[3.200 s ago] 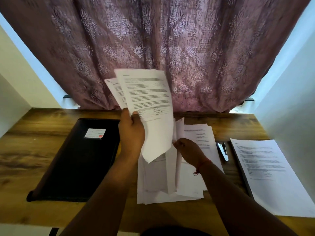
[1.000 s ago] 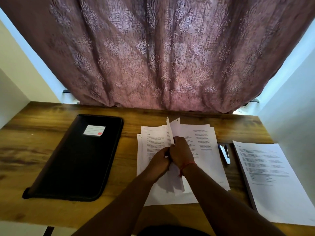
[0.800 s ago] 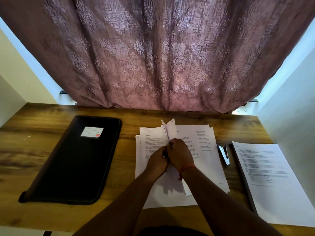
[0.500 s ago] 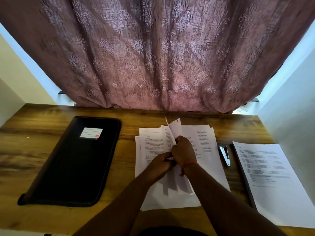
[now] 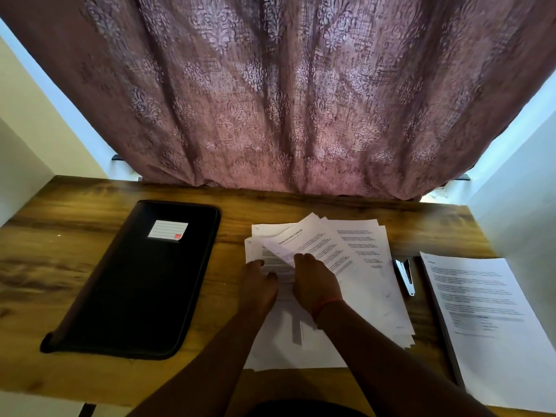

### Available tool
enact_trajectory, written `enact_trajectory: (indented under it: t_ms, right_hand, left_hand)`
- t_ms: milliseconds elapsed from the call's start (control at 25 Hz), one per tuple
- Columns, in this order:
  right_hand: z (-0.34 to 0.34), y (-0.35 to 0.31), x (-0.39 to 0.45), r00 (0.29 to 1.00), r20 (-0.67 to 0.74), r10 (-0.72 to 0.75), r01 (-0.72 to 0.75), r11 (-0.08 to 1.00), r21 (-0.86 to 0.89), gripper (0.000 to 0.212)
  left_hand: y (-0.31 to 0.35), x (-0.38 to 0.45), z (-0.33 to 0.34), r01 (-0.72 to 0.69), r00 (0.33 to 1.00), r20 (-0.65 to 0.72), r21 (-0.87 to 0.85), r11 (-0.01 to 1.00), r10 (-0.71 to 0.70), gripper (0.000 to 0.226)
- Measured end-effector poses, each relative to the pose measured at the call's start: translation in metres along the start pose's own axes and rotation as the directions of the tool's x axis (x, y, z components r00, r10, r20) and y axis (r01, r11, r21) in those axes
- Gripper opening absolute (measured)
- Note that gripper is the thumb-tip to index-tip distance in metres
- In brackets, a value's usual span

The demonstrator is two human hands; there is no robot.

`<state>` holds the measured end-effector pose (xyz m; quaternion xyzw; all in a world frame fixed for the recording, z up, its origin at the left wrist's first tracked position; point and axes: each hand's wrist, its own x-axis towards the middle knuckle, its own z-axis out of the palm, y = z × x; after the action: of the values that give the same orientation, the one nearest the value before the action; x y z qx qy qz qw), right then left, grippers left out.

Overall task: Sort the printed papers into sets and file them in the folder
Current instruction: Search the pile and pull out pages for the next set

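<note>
Near edge: my forearms entered from the bottom of the frame; elbows and body cut off. A dark rounded shape at bottom centre could not be identified.

Left hand lay on the left half of the loose paper pile, fingers fairly straight, pressing the sheets flat. Right hand, with a red thread at the wrist, rested on the same pile; its fingertips sat at the edge of a tilted sheet that slanted across the top. Whether the fingers pinched that sheet or merely touched it, I could not tell: the back of the hand hid the grip. Print on the sheets was too blurred to read.

Right of the pile: a stapler, then a separate printed stack, its right side running out of frame.

Left: the black folder, closed, flat on the wooden table, well apart from the pile, white label near its far end.

Far: a mauve patterned curtain hid everything behind the table.
</note>
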<state>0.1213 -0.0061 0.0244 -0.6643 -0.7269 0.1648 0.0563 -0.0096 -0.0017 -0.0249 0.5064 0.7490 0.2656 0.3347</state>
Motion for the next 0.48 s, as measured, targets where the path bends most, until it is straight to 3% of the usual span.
enact_trajectory:
  t_ms: [120, 280, 480]
  right_hand:
    - [-0.0027, 0.0066, 0.0002, 0.997, -0.001, 0.076, -0.076, 0.996, 0.044, 0.029]
    - [-0.0065, 0.0097, -0.0066, 1.0, 0.012, 0.005, -0.003, 0.989, -0.146, 0.03]
    - [-0.009, 0.011, -0.0026, 0.999, 0.036, 0.023, -0.016, 0.979, -0.204, 0.026]
  left_hand:
    - [0.0045, -0.0024, -0.0064, -0.016, 0.999, -0.05, 0.059, 0.998, 0.019, 0.039]
    - [0.008, -0.005, -0.0101, -0.046, 0.996, -0.066, 0.14, 0.989, 0.056, 0.042]
    - [0.0045, -0.0045, -0.0092, -0.053, 0.993, -0.091, 0.233, 0.971, 0.077, 0.041]
